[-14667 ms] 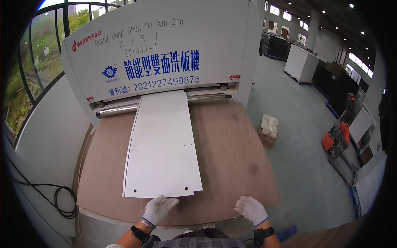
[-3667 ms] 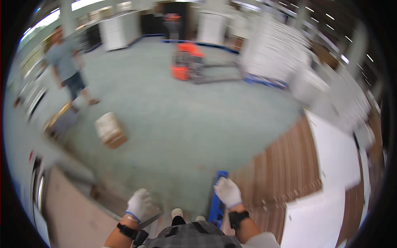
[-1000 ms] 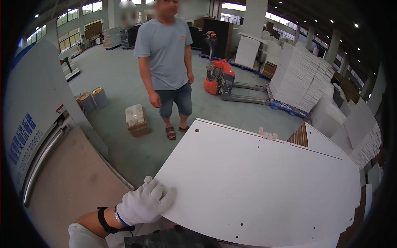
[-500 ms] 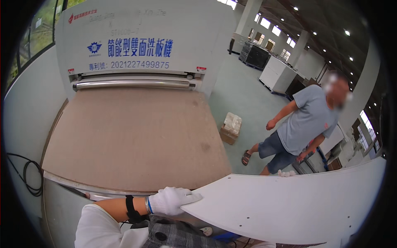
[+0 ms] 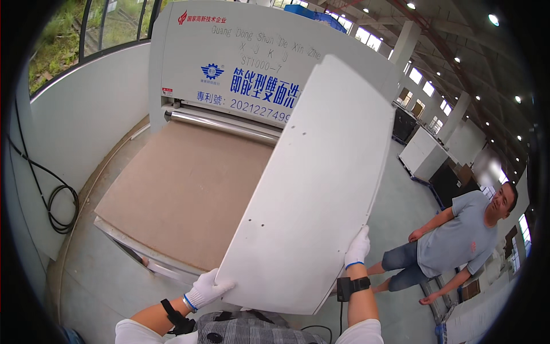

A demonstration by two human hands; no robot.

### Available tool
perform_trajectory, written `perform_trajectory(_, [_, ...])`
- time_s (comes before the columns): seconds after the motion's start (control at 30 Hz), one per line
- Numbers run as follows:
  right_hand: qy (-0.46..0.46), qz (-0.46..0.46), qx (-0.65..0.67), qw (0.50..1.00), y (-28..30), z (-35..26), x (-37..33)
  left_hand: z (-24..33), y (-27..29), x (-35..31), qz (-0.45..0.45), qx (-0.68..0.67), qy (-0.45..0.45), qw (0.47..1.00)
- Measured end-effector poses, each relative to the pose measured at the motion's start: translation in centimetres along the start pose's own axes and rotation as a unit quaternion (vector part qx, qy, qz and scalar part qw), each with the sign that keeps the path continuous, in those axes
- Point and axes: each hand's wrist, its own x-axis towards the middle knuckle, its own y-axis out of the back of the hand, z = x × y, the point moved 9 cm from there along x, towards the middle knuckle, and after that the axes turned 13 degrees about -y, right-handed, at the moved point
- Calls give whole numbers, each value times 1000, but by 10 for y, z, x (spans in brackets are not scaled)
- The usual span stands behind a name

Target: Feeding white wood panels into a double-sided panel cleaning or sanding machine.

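A large white panel point(image 5: 312, 189) with several small dark holes is held up in front of me, tilted over the right part of a brown board-topped table. My left hand point(image 5: 209, 288), in a white knit glove, grips its lower left corner. On the right edge, low down, my right hand point(image 5: 358, 247), gloved alike, is closed. Fingers behind the panel are hidden. The brown tabletop point(image 5: 183, 183) leads to a shiny metal roller point(image 5: 220, 127) at the opening of a big white machine point(image 5: 189, 63). The panel hides part of the roller and the machine's front.
To the right stands a person point(image 5: 458, 229) in a grey T-shirt and denim shorts, facing this way. A black cable point(image 5: 62, 209) hangs in loops by the left wall. White and dark stacks point(image 5: 424, 152) stand on pallets at the back right.
The panel has swung from low on the right to upright in front of the table. My right hand now shows fully on its edge. My view has turned, and the person appears farther right.
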Motion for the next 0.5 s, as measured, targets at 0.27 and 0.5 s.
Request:
perform_trajectory(0.27, [-25, -173, -213, 961, -144, 15, -25, -64, 29, -14, 100, -41, 109, 988])
perform_trajectory(0.5, [-12, -246, -250, 936, -231, 8, -24, -75, 57, 19, 135, -105, 73, 983])
